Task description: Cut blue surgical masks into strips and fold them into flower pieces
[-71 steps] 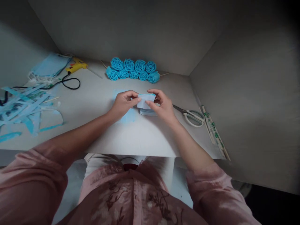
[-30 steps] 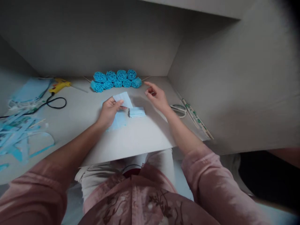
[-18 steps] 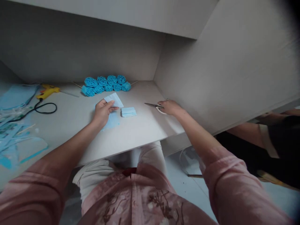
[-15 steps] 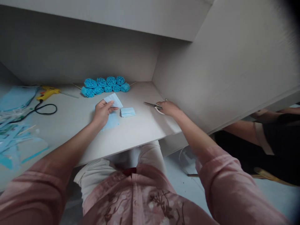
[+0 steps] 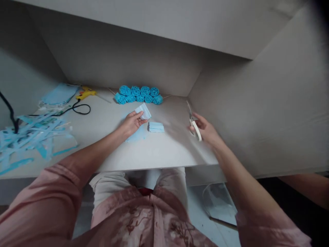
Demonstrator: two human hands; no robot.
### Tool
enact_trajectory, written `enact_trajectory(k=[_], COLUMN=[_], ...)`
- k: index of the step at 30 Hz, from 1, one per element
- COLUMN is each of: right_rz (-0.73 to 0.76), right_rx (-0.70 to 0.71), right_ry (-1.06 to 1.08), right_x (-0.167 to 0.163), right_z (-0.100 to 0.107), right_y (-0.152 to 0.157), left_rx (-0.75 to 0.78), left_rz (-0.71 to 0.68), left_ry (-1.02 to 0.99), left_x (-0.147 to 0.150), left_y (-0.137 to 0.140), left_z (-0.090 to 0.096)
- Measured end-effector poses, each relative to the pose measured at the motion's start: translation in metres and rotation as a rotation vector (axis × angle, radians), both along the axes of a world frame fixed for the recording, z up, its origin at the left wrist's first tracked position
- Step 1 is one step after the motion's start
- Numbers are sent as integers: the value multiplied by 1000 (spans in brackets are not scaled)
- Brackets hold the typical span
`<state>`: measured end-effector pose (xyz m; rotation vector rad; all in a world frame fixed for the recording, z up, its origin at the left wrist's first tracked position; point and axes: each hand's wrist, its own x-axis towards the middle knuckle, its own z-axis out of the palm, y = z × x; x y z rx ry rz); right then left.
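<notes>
My left hand [image 5: 130,124] pinches a small light-blue piece of pleated cloth [image 5: 145,110] between thumb and fingers, above the tabletop. Just to the right of it lies a neat stack of similar cut pieces [image 5: 156,127]. A flat, pale blue sheet [image 5: 136,136] shows partly below my left hand. Off to the right, my right hand [image 5: 205,129] grips white-handled scissors [image 5: 196,131], their blades pointing up and away. Behind the stack sits a double row of blue fabric roses [image 5: 140,98], with thin sticks poking out at both ends.
A yellow glue gun [image 5: 87,93] with a black cord lies at the back left, beside stacked blue face masks [image 5: 59,94]. Cut blue strips [image 5: 38,137] are heaped at the left. Side walls and an overhead panel [image 5: 159,20] enclose the table. Another person's arm [image 5: 308,188] shows at lower right.
My right hand has lifted the scissors off the tabletop and turned their tips upward. My left hand still holds its blue piece. The view has shifted left.
</notes>
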<state>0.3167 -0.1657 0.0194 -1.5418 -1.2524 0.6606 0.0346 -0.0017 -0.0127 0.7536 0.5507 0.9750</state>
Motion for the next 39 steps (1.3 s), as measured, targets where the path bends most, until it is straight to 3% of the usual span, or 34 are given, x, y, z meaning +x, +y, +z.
enact_trajectory(k=[3,6,9,13,18,21,29,39], right_rz=[146,317,481,549,677,767,827,816], right_rx=[-86,-211,-175,-96,-189,-240,-298,-365], right_ry=[451,722,878,929,936,897,906,836], right_x=[-46,-78,-90,-96,-102,-103,-106,-109], right_z=[3,3,0,-6,-3,-4,-24,-26], right_y=[-9,1,27,65,86,86,74,73], left_rx=[-30,-64,-68,-67,-69,-77,-129,-137], left_rz=[-19,4,45,85,152,164,200,215], left_ry=[-16,-25,-27,-44,-61,-51,-32,-48], left_x=[0,-1,-4,-9,-14,-14,-16,-13], left_y=[-3,-1,4,13,22,25,29,27], left_z=[1,3,6,11,13,10,6,9])
